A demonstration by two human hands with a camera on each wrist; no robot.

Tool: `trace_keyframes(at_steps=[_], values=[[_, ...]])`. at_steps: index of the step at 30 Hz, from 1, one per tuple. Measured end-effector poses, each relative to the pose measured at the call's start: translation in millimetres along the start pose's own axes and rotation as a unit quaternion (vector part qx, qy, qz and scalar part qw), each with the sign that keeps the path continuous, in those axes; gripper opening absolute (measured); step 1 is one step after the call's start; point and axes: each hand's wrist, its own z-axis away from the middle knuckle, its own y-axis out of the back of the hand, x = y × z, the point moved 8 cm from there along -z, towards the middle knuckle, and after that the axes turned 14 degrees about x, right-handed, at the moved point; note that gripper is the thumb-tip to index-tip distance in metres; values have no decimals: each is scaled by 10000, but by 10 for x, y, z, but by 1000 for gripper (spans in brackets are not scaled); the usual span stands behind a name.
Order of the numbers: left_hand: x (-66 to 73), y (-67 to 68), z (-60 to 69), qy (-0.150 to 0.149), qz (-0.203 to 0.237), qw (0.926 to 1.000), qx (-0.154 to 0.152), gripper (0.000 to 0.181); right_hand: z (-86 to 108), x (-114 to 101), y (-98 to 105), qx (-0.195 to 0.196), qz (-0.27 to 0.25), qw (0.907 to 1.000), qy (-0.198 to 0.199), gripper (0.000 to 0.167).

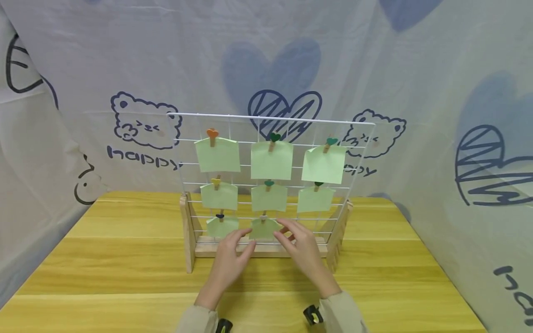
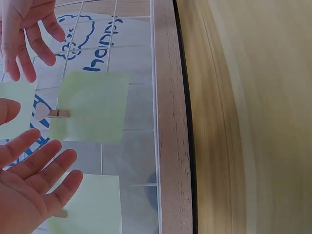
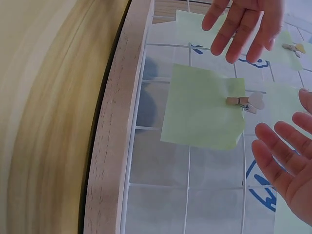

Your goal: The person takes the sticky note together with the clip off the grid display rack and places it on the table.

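A light green note (image 1: 264, 230) hangs at the bottom middle of a white wire grid, held by a clothespin with a white heart (image 3: 256, 101). My left hand (image 1: 230, 260) is at this note's left side and my right hand (image 1: 303, 246) at its right. In the left wrist view the left hand (image 2: 36, 180) has its fingers spread beside the note (image 2: 92, 107), holding nothing. The right wrist view shows the right hand (image 3: 292, 161) with fingers apart and empty, on the other side of the same note (image 3: 202, 107).
Several more green notes hang by heart clothespins, among them a top left one (image 1: 218, 156) and a bottom left one (image 1: 222, 227). Wooden feet (image 1: 188, 236) and a wooden bar (image 1: 266, 251) support the grid on a wood-grain table (image 1: 125, 259). A printed cloth (image 1: 191, 60) hangs behind.
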Motion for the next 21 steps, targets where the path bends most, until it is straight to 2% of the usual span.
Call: trace_keyframes(at_steps=[11, 21], values=[[-77, -52, -72, 429, 248, 9987, 66, 27, -71, 34, -125, -204, 255, 9995, 25, 28], [-139, -87, -99, 482, 450, 9977, 160, 23, -139, 33, -199, -312, 355, 9986, 222, 27]])
